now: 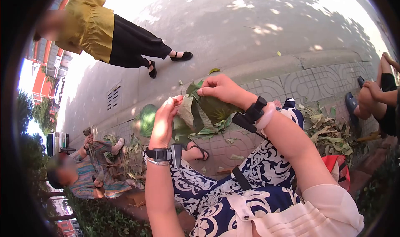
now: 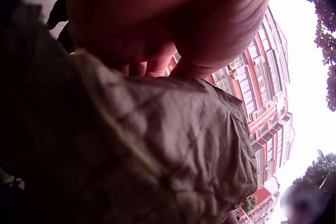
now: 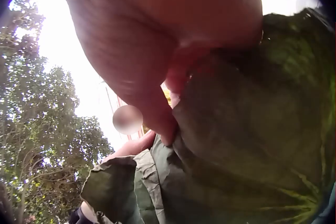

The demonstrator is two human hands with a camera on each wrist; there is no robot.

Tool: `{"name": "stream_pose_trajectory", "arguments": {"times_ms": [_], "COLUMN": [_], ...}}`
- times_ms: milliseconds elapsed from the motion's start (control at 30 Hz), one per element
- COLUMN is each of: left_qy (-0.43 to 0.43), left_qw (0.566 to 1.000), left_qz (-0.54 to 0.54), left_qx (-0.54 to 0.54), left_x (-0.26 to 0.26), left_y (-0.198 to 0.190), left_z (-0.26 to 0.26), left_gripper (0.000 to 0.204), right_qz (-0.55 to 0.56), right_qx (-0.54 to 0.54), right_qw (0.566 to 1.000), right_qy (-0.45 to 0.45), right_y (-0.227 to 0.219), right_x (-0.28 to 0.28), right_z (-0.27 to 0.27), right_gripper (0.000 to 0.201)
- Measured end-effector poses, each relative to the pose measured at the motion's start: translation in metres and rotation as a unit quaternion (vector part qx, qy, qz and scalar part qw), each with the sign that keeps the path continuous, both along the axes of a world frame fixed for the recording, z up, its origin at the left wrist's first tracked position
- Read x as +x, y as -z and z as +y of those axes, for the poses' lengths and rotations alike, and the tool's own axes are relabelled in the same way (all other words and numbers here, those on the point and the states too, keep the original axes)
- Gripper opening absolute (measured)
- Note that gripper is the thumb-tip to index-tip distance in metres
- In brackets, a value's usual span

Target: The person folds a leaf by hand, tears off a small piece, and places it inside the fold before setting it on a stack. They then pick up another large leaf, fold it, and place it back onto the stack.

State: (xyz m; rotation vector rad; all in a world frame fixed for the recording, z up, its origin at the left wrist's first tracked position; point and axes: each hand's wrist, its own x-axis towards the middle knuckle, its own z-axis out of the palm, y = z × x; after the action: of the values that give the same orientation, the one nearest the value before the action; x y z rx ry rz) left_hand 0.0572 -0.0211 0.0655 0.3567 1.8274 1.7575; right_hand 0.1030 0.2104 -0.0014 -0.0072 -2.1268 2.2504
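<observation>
Head cam: fisheye, looks forward and down over the lap at both raised hands and the paved ground beyond. Left wrist cam: sits under the left hand (image 2: 173, 19), very near, aimed up past the leaf (image 2: 131, 145) at buildings and sky. Right wrist cam: likewise upward, close under the right hand (image 3: 157, 35), toward trees. All three views share the leaf.

Dull green leaf (image 1: 205, 110); navy-and-white patterned dress (image 1: 254, 172); mustard top (image 1: 89, 22) on a passer-by
</observation>
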Motion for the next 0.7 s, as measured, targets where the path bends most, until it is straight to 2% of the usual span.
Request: {"name": "stream_pose_trajectory", "arguments": {"times_ms": [33,133,300,400,433,533,567,633,667,700], "left_qy": [0.016,0.001,-0.011,-0.075,-0.095,-0.133,-0.156,-0.151,-0.149,-0.173], "left_qw": [1.000,0.997,0.995,0.994,0.994,0.990,0.987,0.986,0.985,0.982], "left_qz": [0.026,0.071,0.048,0.031,0.028,0.042,0.045,0.031,0.024,0.020], "left_qx": [-0.001,-0.021,-0.087,-0.071,-0.043,0.001,0.017,0.060,0.080,0.067], "left_x": [-0.003,0.015,0.016,0.016,0.020,0.015,0.012,0.012,0.013,0.015], "left_y": [0.008,0.018,0.056,0.062,0.055,0.057,0.058,0.044,0.035,0.028], "left_z": [-0.013,-0.042,-0.077,-0.074,-0.066,-0.061,-0.058,-0.051,-0.047,-0.043], "left_gripper": [0.047,0.049,0.053,0.046,0.036,0.030,0.023,0.018,0.016,0.010], "right_qz": [-0.002,-0.032,-0.067,-0.087,-0.094,-0.084,-0.089,-0.102,-0.072,-0.040], "right_qx": [-0.022,-0.073,-0.134,-0.169,-0.183,-0.223,-0.218,-0.210,-0.062,0.088], "right_qw": [1.000,0.997,0.989,0.982,0.978,0.971,0.972,0.972,0.994,0.989], "right_qy": [0.014,0.005,-0.010,-0.016,-0.021,-0.012,-0.010,-0.004,0.057,0.116], "right_y": [-0.002,-0.008,-0.017,-0.019,-0.019,-0.009,-0.005,0.004,0.010,0.012], "right_x": [0.000,0.002,0.007,0.009,0.009,0.005,0.002,-0.002,-0.003,-0.002], "right_z": [0.001,0.002,0.000,0.003,0.004,0.004,0.006,0.008,0.007,0.003], "right_gripper": [0.020,0.017,0.014,0.013,0.012,0.018,0.018,0.017,0.016,0.017]}}
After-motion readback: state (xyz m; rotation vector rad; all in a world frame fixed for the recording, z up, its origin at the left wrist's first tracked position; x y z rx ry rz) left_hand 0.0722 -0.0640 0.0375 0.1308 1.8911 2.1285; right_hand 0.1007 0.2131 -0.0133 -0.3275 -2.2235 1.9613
